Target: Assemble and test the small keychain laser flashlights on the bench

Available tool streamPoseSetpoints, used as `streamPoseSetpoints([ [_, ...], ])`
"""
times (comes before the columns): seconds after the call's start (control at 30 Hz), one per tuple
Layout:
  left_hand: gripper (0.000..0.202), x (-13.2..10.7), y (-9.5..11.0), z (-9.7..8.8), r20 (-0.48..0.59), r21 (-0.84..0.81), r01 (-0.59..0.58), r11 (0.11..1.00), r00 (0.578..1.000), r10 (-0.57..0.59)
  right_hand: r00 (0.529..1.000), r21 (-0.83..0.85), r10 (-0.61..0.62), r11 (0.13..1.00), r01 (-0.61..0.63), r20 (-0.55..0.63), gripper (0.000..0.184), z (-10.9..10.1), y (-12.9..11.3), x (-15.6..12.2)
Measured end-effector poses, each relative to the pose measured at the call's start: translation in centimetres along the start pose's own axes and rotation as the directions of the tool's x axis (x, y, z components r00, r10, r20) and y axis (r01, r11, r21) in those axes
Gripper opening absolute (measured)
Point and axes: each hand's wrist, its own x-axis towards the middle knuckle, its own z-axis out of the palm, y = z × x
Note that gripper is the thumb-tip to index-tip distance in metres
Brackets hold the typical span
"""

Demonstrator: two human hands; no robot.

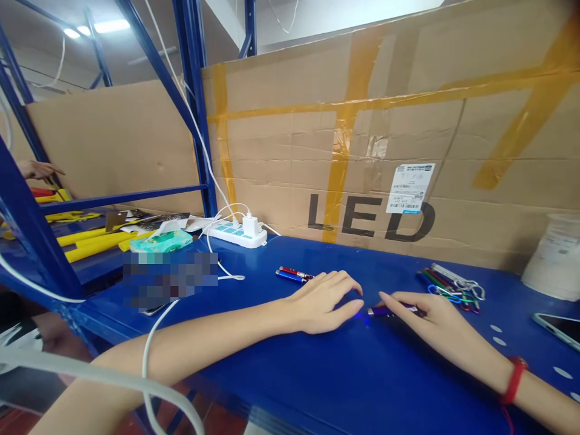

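Observation:
My right hand (pixel 423 317) rests on the blue table (pixel 317 374) and pinches a small purple pen-like light (pixel 385 311). A blue glow shows at the light's left tip. My left hand (pixel 324 302) lies cupped on the table just left of that glowing tip, fingers curved and together, with nothing seen in it. Two more small lights, one red and one blue (pixel 293 275), lie just behind my left hand. A pile of several coloured lights with key rings (pixel 451 287) lies behind my right hand.
A taped cardboard sheet marked LED (pixel 371 214) walls the back. A white power strip with a charger (pixel 238 232) and cables sits at the back left, near a tissue pack (pixel 161 241). A white roll (pixel 555 257) and a phone (pixel 559 329) are at right. Another person's hand (pixel 38 170) shows far left.

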Motion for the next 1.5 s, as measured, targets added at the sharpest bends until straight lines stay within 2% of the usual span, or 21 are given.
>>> streamPoseSetpoints([
  [0.2, 0.025, 0.0, 0.1, 0.1, 0.022, 0.035, 0.017, 0.999, 1.000, -0.018, 0.999, 0.016, 0.018, 1.000, -0.018, -0.029, 0.048, 0.0, -0.5, 0.0],
  [0.3, 0.024, 0.1, -0.1, 0.2, 0.026, 0.027, 0.031, 0.999, 0.999, -0.032, 0.994, 0.163, 0.002, 0.987, 0.016, -0.109, 0.046, -0.3, -1.2, -0.2],
  [0.37, 0.025, 0.1, 0.0, 0.2, 0.019, 0.017, 0.046, 0.999, 0.999, -0.046, 0.983, 0.296, 0.036, 0.955, 0.018, -0.177, 0.046, -0.5, -1.5, -0.3],
  [0.47, 0.027, 0.2, 0.2, 0.0, 0.019, -0.003, 0.080, 0.997, 0.997, -0.080, 0.961, 0.541, 0.161, 0.841, -0.016, -0.223, 0.046, -0.6, -1.4, -0.2],
  [0.57, 0.028, 0.3, 0.4, -0.2, 0.029, -0.009, 0.103, 0.995, 0.994, -0.102, 0.949, 0.735, 0.264, 0.676, -0.055, -0.172, 0.051, -0.6, -0.9, 0.0],
  [0.7, 0.028, 0.5, -0.1, 0.2, 0.011, 0.023, 0.110, 0.994, 0.994, -0.111, 0.932, 0.831, 0.359, 0.533, -0.157, -0.054, 0.050, -0.6, -0.8, 0.2],
  [0.83, 0.027, 0.7, -0.9, 0.5, -0.042, 0.109, 0.114, 0.987, 0.993, -0.110, 0.921, 0.864, 0.389, 0.461, -0.202, 0.007, 0.040, -0.8, -1.0, 0.1],
  [0.97, 0.025, 1.0, -2.2, -0.4, -0.159, 0.285, 0.138, 0.948, 0.983, -0.095, 0.912, 0.859, 0.409, 0.468, -0.208, -0.003, 0.032, -0.7, -0.8, 0.1],
  [1.07, 0.026, 1.2, -3.8, -2.0, -0.262, 0.400, 0.227, 0.888, 0.957, -0.127, 0.902, 0.839, 0.431, 0.489, -0.237, 0.003, 0.031, -0.4, -0.5, 0.2],
  [1.17, 0.032, 1.0, -5.3, -3.9, -0.278, 0.462, 0.325, 0.825, 0.936, -0.213, 0.900, 0.822, 0.436, 0.508, -0.257, 0.012, 0.031, -0.4, -0.3, 0.3],
  [1.23, 0.039, 0.8, -5.9, -5.1, -0.261, 0.473, 0.400, 0.785, 0.915, -0.308, 0.898, 0.813, 0.439, 0.515, -0.271, 0.021, 0.030, -0.5, -0.3, 0.4],
  [1.3, 0.044, 0.5, -6.2, -5.9, -0.209, 0.490, 0.421, 0.763, 0.907, -0.366, 0.896, 0.795, 0.443, 0.533, -0.290, 0.029, 0.027, -0.6, -0.5, 0.3],
  [1.4, 0.048, 0.1, -6.2, -6.3, -0.098, 0.509, 0.387, 0.769, 0.914, -0.395, 0.902, 0.753, 0.429, 0.580, -0.310, 0.040, 0.026, -0.7, -0.8, 0.1],
  [1.5, 0.051, -0.1, -5.8, -6.0, 0.011, 0.493, 0.354, 0.795, 0.911, -0.412, 0.906, 0.715, 0.418, 0.616, -0.332, 0.060, 0.034, -0.5, -0.7, 0.2],
])
